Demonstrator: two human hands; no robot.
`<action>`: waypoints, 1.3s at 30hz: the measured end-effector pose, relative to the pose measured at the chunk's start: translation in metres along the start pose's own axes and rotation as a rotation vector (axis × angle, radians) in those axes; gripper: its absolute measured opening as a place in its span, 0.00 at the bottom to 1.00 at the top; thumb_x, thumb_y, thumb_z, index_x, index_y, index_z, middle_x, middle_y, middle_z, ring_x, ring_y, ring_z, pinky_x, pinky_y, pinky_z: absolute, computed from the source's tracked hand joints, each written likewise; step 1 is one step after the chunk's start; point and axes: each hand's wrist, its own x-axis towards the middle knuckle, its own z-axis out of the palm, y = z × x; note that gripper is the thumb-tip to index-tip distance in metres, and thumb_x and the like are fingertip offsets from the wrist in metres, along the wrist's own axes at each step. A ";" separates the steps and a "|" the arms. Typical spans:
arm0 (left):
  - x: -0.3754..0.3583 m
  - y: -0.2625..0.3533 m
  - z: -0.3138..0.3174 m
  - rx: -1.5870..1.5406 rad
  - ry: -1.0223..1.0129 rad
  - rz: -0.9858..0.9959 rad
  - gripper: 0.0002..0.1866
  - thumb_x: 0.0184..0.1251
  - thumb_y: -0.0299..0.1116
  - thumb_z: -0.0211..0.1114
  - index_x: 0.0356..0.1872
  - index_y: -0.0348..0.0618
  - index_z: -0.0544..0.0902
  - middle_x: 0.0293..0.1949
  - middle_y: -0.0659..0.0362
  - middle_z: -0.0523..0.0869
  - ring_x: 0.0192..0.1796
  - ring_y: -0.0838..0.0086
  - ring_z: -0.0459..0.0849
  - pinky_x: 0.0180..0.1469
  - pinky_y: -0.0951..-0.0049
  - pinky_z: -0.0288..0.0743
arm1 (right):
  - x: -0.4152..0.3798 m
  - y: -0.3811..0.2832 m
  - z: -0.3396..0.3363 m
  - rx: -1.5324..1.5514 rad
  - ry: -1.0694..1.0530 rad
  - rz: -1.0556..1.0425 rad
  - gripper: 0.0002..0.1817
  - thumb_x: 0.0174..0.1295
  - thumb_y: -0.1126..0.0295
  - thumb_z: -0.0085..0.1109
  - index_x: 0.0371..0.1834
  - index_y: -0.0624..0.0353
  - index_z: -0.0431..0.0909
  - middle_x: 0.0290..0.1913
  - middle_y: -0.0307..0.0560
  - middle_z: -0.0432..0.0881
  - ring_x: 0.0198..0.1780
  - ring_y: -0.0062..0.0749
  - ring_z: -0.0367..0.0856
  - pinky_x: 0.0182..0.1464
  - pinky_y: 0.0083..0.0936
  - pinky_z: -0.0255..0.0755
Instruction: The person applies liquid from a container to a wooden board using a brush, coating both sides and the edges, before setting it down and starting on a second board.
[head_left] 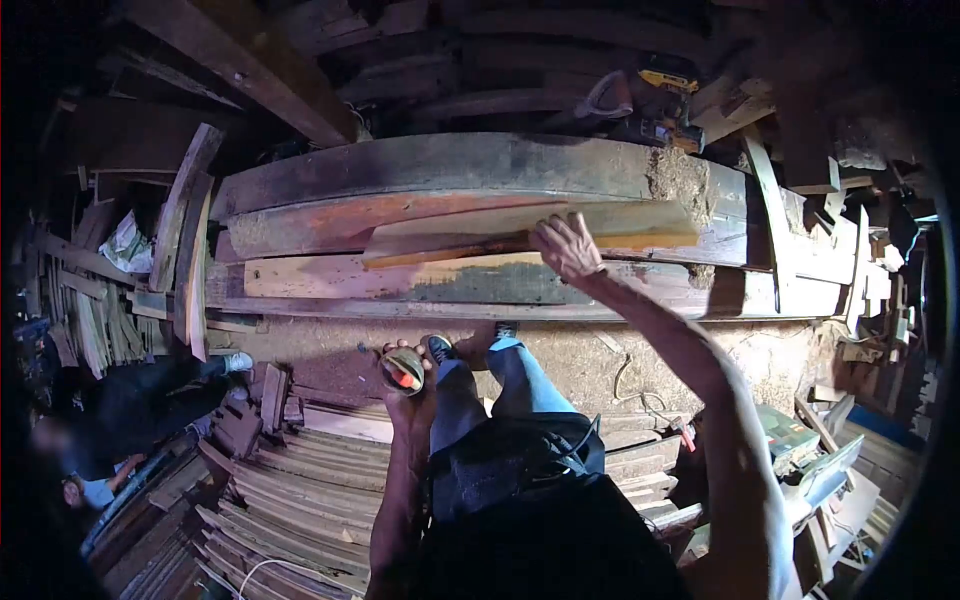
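My left hand (405,392) is closed around a small, round, bowl-like container (391,372). Something bright orange-red shows inside it, too small to name. Fingers spread, my right hand (568,247) rests on a long wooden board (450,228) lying across the workbench. The board's top face is brownish, and its near edge looks orange-yellow. Beneath and around it are the bench's thick planks (400,165), one of them with a reddish stain. Both of my feet stand on the floor between the bench and a stack of slats.
A yellow-and-black power tool (668,75) lies behind the bench at the right. Sawdust (682,180) is heaped on the planks. Stacked slats (310,490) fill the near left. Another person (130,410) is low at the left. A green case (785,435) stands at the right.
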 end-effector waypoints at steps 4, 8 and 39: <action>-0.001 0.000 -0.003 -0.074 -0.082 -0.076 0.16 0.75 0.44 0.58 0.55 0.48 0.79 0.58 0.60 0.80 0.60 0.58 0.78 0.59 0.56 0.82 | -0.024 -0.016 0.034 -0.004 -0.075 -0.011 0.16 0.60 0.63 0.56 0.51 0.50 0.78 0.49 0.42 0.75 0.55 0.35 0.72 0.53 0.44 0.65; -0.006 0.007 -0.002 -0.058 0.027 -0.045 0.14 0.70 0.37 0.64 0.54 0.48 0.81 0.55 0.59 0.81 0.58 0.56 0.78 0.56 0.60 0.84 | -0.038 -0.035 0.040 0.021 -0.184 0.041 0.20 0.63 0.63 0.52 0.59 0.49 0.75 0.50 0.44 0.74 0.55 0.38 0.72 0.53 0.44 0.66; 0.020 -0.041 0.016 0.369 0.171 -0.101 0.18 0.76 0.53 0.54 0.54 0.54 0.79 0.53 0.62 0.82 0.56 0.69 0.80 0.59 0.63 0.76 | 0.008 -0.142 -0.174 0.858 -0.130 0.208 0.31 0.62 0.49 0.62 0.62 0.56 0.72 0.57 0.54 0.73 0.60 0.50 0.73 0.60 0.43 0.73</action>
